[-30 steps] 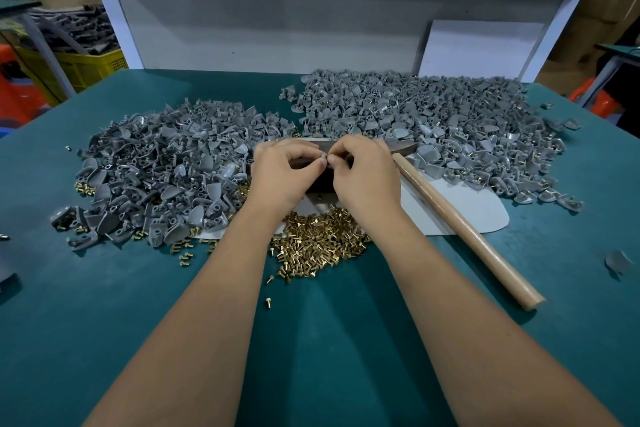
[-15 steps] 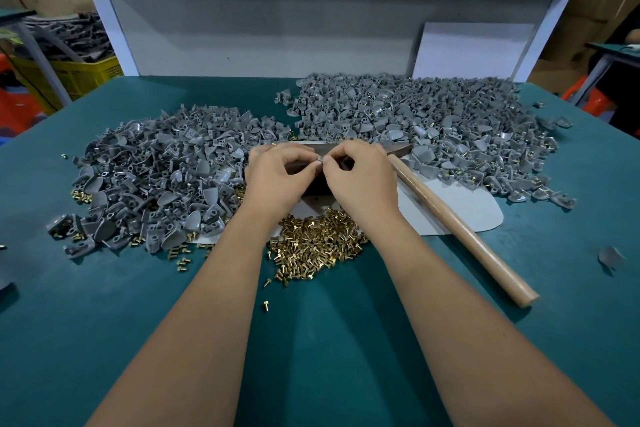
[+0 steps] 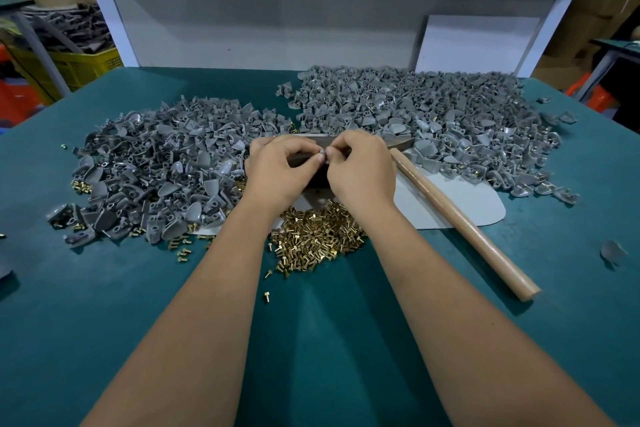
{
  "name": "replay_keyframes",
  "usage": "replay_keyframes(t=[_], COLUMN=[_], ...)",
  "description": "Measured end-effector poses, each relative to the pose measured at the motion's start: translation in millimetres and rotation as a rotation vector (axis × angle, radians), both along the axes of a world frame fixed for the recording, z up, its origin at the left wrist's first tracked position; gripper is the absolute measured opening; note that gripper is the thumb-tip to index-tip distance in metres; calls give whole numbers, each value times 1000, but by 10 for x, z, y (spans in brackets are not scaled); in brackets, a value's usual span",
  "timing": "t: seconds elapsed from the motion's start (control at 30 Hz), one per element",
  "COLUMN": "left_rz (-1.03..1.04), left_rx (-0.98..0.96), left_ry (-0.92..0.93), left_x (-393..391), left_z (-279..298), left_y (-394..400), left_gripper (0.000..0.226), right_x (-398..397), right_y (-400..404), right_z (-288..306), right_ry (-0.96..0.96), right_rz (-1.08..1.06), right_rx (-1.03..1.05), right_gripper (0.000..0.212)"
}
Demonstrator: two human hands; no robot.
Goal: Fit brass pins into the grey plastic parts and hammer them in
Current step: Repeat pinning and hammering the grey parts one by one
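Note:
My left hand [image 3: 280, 170] and my right hand [image 3: 360, 170] meet fingertip to fingertip over the middle of the table. Between them they pinch one small grey plastic part [image 3: 322, 153]; whether a pin sits in it is hidden by the fingers. A heap of brass pins [image 3: 318, 239] lies just below the hands. One pile of grey parts [image 3: 156, 166] spreads to the left, a bigger pile [image 3: 433, 114] to the back right, some showing brass. A hammer with a wooden handle [image 3: 460, 218] lies to the right of my right hand, its metal head [image 3: 401, 142] partly behind the hands.
The teal table [image 3: 311, 340] carries a grey mat [image 3: 481, 204] under the hammer. Loose pins [image 3: 267, 296] and a stray grey part [image 3: 613, 250] lie scattered. A white frame and back panel [image 3: 242, 28] close the rear; a yellow crate [image 3: 86, 62] stands left.
Both hands stay together at the same spot, fingertips working on the small part. Only the camera view has shifted slightly; piles and hammer have not moved.

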State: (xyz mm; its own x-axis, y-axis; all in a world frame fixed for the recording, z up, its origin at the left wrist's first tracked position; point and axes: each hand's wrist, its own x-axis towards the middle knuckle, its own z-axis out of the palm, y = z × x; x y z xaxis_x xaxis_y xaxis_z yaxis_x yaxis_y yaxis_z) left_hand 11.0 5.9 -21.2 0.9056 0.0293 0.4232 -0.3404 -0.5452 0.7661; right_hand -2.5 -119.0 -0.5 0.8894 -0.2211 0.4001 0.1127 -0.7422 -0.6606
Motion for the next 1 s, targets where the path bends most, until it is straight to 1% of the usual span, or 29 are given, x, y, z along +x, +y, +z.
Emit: replay_keyframes(t=[0.2, 0.3, 0.37, 0.43, 0.57, 0.73, 0.8, 0.87, 0.93, 1.0], left_rz=[8, 7, -5, -8, -19, -36, -57, -62, -59, -62], left_rx=[0, 9, -4, -17, -32, -40, -55, -48, -31, -32], left_ry=[18, 16, 18, 35, 63, 76, 77, 62, 41, 29], left_x=[-9, -3, -3, 0, 14, 35, 44, 46, 55, 62], left_z=[4, -3, -3, -3, -5, -11, -16, -15, -14, -15], left_y=[-1, 2, 2, 1, 8, 23, 28, 35, 41, 43], left_gripper=[12, 12, 13, 16, 17, 7, 7, 9, 10, 9], right_x=[-3, 2, 1, -5, -4, 0, 3, 14, 27, 47], right_y=[-17, -66, -114, -163, -207, -202, -208, -204, -184, -162], right_z=[-26, -65, -96, -111, -80, -75, -75, -80, -95, -116], right_ry=[-41, -64, -69, -56, 2, 7, 10, 11, -2, -24], right_rz=[44, 102, 155, 196, 219, 220, 227, 233, 237, 222], right_rx=[11, 54, 125, 212, 497, 611, 619, 574, 472, 316], right_gripper=[18, 16, 13, 14, 21, 23, 23, 20, 15, 10])
